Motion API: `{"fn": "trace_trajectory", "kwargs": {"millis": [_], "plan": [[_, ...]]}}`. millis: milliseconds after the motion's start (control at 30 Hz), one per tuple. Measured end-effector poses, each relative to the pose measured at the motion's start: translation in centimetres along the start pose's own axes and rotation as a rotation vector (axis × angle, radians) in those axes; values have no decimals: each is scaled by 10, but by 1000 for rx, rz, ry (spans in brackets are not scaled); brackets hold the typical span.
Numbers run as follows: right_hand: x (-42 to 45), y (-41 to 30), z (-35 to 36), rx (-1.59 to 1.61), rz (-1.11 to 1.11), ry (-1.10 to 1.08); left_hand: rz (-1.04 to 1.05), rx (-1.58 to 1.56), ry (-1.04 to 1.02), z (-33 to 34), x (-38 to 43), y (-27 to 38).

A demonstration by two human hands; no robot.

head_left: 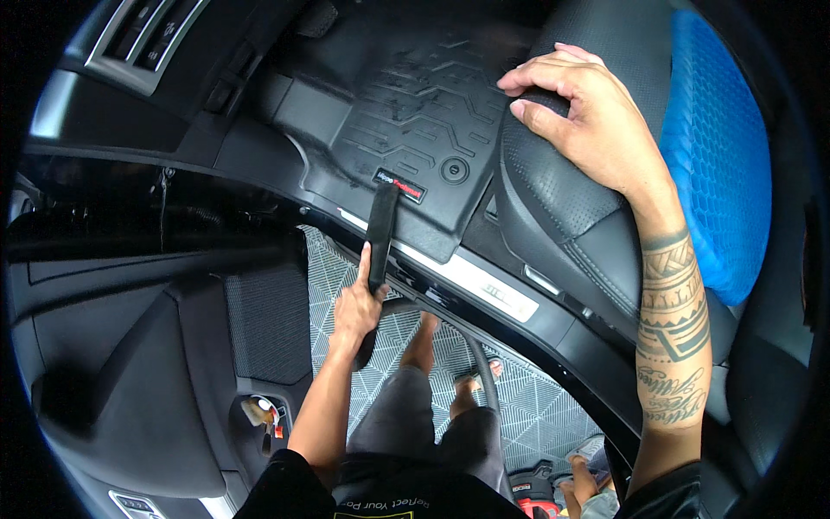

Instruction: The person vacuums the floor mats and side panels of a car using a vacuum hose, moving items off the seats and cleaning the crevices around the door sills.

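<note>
My left hand (358,308) is closed around a black vacuum nozzle (382,237), its index finger stretched along the side. The nozzle reaches over the metal door sill plate (480,285), and its tip is at the label near the edge of a black rubber car floor mat (408,123). Dark specks and smudges mark the mat's ridged surface. My right hand (577,110) rests on the front edge of a black perforated car seat (551,175), fingers bent over it and thumb apart. A blue honeycomb seat cushion (720,156) lies on the seat beside my right forearm.
An open car door (130,370) stands on the left, with a brush (258,415) in its pocket. A grey vacuum hose (483,363) runs past my legs over the tiled floor (551,415). At the lower right are a red-and-black RIDGID vacuum (535,490) and another person's legs (583,477).
</note>
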State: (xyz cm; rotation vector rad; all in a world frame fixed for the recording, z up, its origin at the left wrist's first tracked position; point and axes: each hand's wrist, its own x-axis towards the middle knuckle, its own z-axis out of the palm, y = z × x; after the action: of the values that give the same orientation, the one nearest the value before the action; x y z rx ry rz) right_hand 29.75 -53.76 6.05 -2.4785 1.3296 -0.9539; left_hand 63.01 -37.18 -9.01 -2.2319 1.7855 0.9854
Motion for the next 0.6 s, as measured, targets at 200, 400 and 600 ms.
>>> {"fn": "trace_trajectory", "kwargs": {"millis": [200, 400, 600], "plan": [[2, -3, -4, 28, -16, -21, -1, -3, 357, -67, 81, -57], [5, -11, -5, 103, -2, -78, 61, 81, 239, -52, 114, -38], [-3, 2, -12, -90, -71, -5, 40, -290, -144, 37, -25, 76]]}}
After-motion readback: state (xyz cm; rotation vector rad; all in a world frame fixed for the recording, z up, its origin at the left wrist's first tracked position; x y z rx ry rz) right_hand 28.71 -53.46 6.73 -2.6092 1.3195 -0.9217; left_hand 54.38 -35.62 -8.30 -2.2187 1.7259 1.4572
